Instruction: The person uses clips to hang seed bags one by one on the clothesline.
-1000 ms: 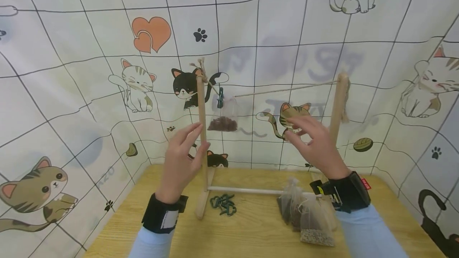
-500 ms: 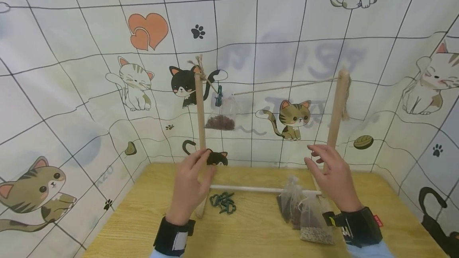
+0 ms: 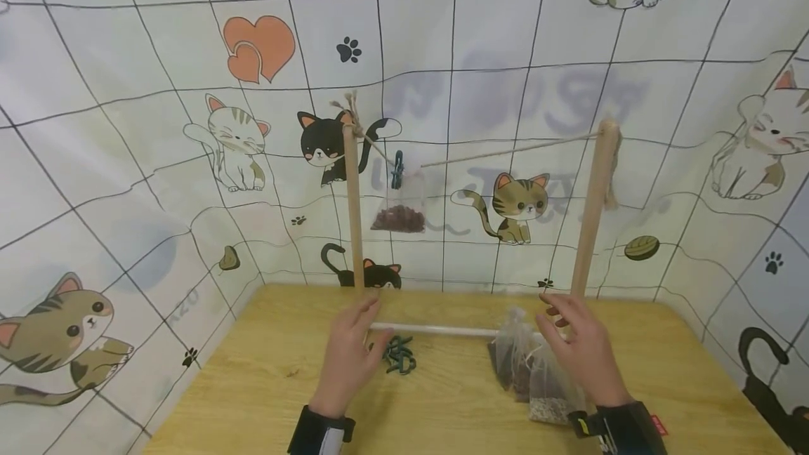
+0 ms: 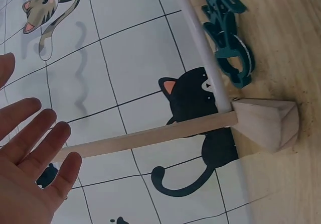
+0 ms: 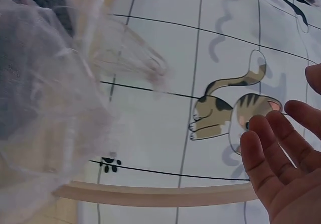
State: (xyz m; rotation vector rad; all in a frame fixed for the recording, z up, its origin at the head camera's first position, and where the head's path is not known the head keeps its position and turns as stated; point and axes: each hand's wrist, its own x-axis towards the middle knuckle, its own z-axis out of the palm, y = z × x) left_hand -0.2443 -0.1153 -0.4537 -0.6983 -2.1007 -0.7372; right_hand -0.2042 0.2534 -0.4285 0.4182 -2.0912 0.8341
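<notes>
My left hand [image 3: 351,351] hovers near the left post of a wooden frame, fingers relaxed and holding nothing. Just right of its thumb lies a small pile of dark green clips [image 3: 400,355], also seen as clips [image 4: 228,38] in the left wrist view. My right hand [image 3: 584,350] is held loosely beside several sheer mesh bags [image 3: 548,388], its fingers free of anything. A bag of dark brown bits [image 3: 399,218] hangs near the left end of the string [image 3: 505,152], with a green clip [image 3: 397,169] at its top.
Two wooden posts, the left post [image 3: 354,209] and the right post [image 3: 593,209], carry the string. A white bar [image 3: 436,329] joins them low down. The frame stands on a wood-grain table [image 3: 253,385], before a cat-print cloth [image 3: 442,34].
Both hands have come down from beside the posts to low over the table, the left also drifting right. The hanging bag sways slightly on the string.
</notes>
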